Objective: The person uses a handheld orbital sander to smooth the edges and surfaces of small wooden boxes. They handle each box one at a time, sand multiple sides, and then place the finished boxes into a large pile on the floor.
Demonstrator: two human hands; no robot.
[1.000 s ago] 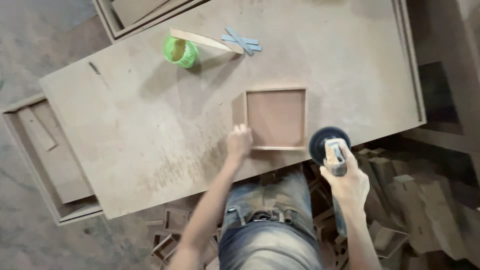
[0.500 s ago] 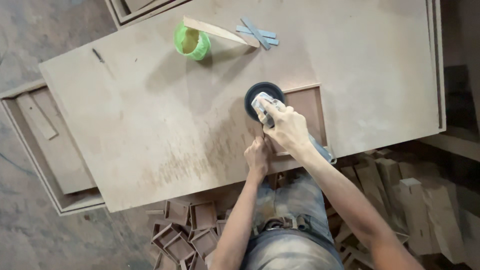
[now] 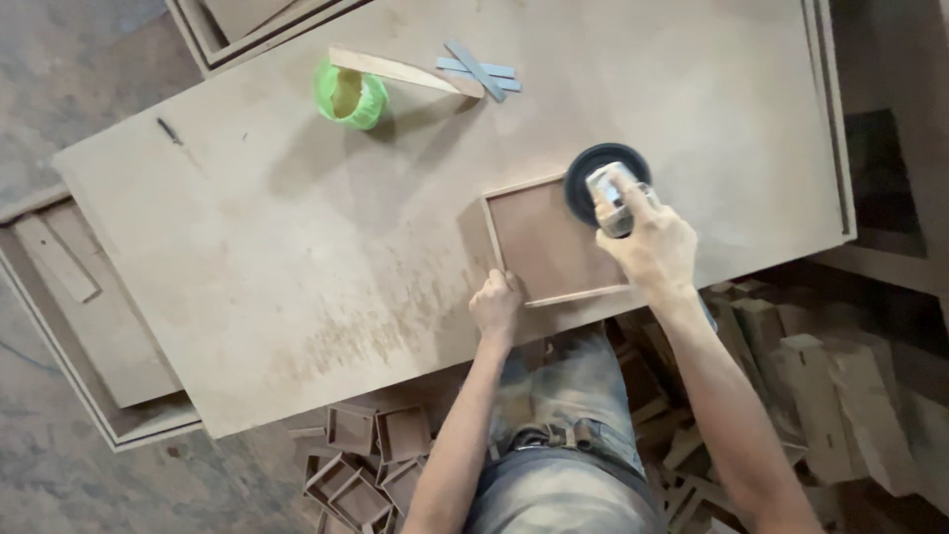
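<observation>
A small square wooden tray [image 3: 542, 237] with raised edges lies near the front edge of a large plywood worktop [image 3: 297, 227]. My left hand [image 3: 497, 305] presses on its near left corner. My right hand [image 3: 647, 237] grips a round power sander [image 3: 605, 183] with a black disc. The disc sits on the tray's far right corner.
A green cup [image 3: 349, 96], a wooden wedge [image 3: 400, 71] and crossed grey strips [image 3: 478, 70] lie at the worktop's far side. Several small wooden trays [image 3: 366, 465] are piled on the floor by my legs. Wood offcuts [image 3: 820, 396] lie at the right, a shallow wooden frame [image 3: 69, 316] at the left.
My right hand brought the sander from off the table's edge onto the tray, then moved it to the tray's far right corner. My left hand stayed on the near left corner.
</observation>
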